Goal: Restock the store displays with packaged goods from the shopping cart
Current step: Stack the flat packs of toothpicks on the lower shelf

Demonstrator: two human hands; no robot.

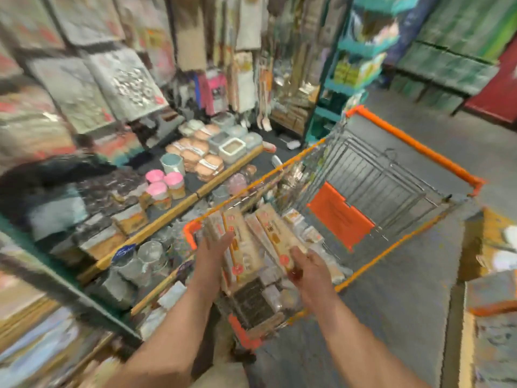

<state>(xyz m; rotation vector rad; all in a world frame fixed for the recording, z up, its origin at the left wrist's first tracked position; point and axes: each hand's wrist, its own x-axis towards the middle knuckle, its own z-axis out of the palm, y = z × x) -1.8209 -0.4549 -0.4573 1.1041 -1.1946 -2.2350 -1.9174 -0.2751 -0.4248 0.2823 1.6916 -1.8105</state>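
While you lean over the shopping cart (pixel 414 141), its orange-rimmed wire basket fills the frame from six o'clock out to two o'clock, with long packaged goods (pixel 246 245) stacked in the near end. Display shelves (pixel 179 203) of jars and tubs run along at nine to eleven o'clock. Your left hand (pixel 214 252) lies flat, fingers straight, against the packs. Your right hand (pixel 307 271) curls round the end of one tan pack (pixel 275 233).
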